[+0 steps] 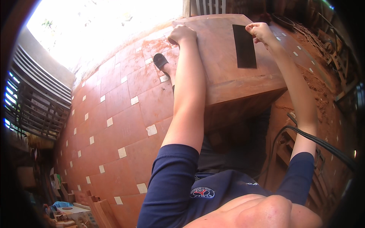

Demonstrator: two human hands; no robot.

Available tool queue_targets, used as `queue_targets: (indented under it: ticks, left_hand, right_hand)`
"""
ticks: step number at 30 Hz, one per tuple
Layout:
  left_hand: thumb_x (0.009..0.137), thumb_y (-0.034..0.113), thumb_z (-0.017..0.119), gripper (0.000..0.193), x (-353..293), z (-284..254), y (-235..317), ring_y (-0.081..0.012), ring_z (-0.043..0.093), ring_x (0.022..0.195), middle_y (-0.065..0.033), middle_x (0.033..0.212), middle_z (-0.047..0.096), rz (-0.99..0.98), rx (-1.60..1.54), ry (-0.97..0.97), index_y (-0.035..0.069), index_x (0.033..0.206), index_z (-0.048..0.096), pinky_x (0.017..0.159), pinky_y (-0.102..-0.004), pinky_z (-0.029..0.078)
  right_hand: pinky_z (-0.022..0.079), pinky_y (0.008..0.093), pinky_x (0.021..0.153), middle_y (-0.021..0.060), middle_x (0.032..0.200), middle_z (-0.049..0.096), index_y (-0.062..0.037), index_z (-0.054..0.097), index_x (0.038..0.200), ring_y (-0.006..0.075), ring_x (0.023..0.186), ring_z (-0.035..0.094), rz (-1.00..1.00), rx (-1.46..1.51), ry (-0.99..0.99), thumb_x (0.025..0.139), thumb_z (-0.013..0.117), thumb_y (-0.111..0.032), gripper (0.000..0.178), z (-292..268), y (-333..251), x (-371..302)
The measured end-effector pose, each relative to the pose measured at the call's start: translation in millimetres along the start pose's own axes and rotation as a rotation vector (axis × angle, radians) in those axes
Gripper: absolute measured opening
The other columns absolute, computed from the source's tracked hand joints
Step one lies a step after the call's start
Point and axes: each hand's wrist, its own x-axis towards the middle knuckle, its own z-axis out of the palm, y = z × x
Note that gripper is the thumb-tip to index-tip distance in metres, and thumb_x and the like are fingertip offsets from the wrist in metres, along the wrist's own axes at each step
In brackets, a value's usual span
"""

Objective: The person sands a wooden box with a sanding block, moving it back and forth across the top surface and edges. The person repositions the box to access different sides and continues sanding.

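A reddish-brown wooden piece (213,49) with a broad flat top and a deep front side stands before me, like a box or small table. Its far left edge is under my left hand (183,34), whose fingers curl down over it. On the top lies a black rectangular sheet (244,49), long and flat, perhaps sandpaper. My right hand (261,33) pinches at the upper right edge of this sheet, with thumb and forefinger together. The far fingertips of my left hand are hidden behind its knuckles.
Red floor tiles (121,102) with small white insets spread to the left. A foot in a black sandal (160,60) is beside the wooden piece. Black cables (323,142) cross my right forearm. Slatted wood (38,102) stands far left, with wood pieces (102,209) lower left.
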Motion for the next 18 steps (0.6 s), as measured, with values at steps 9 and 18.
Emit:
queue_targets:
  ticks: [9, 18]
  left_hand:
    - [0.099, 0.041, 0.047, 0.049, 2, 3, -2, -0.0256, 0.074, 0.099, -0.0102, 0.118, 0.074, -0.02, -0.011, 0.033, 0.007, 0.13, 0.065, 0.073, -0.0457, 0.056]
    - [0.102, 0.046, 0.04, 0.054, 6, 3, -3, -0.0263, 0.073, 0.101, -0.0095, 0.122, 0.073, -0.033, -0.015, 0.013, 0.007, 0.132, 0.063, 0.074, -0.046, 0.056]
  right_hand:
    - [0.056, 0.0249, 0.068, 0.0026, 0.087, 0.076, -0.0008, 0.073, 0.11, 0.0062, 0.074, 0.067, -0.465, 0.078, 0.405, 0.097, 0.068, -0.011, 0.017, 16, -16, -9]
    - [0.06, 0.0361, 0.079, 0.0162, 0.099, 0.076, -0.0016, 0.066, 0.101, 0.0277, 0.094, 0.076, -0.888, -0.16, 0.023, 0.086, 0.057, 0.013, 0.023, 32, 3, -80]
